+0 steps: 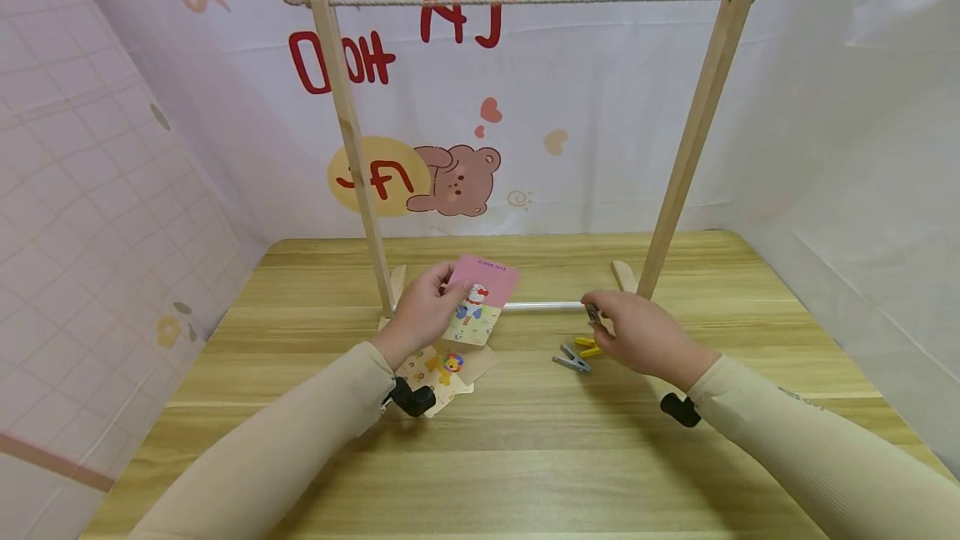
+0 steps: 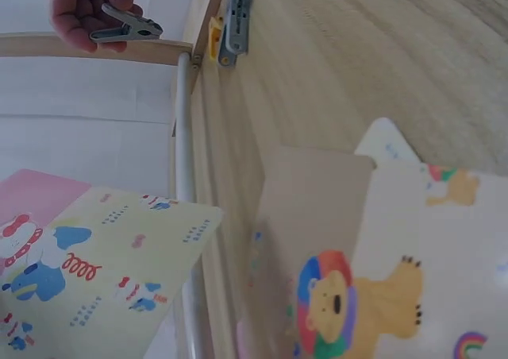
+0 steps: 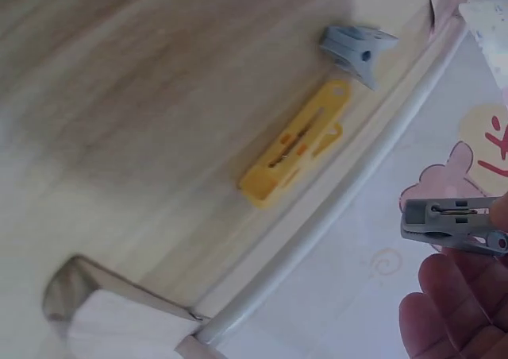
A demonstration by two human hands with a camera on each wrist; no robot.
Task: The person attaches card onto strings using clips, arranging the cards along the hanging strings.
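Left hand [image 1: 429, 307] pinches pink-topped card [image 1: 495, 280] above loose cards [image 1: 447, 369] on worktop [image 1: 525, 473]; right hand [image 1: 645, 332] grips grey clip [image 3: 444, 220], well apart from card. Best practice, probably: keep card's top edge unobstructed, squeeze clip fully, meet edge squarely.

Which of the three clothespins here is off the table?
The grey clothespin pinched in the right grip; the yellow clothespin and the other grey clothespin both lie on the tabletop.
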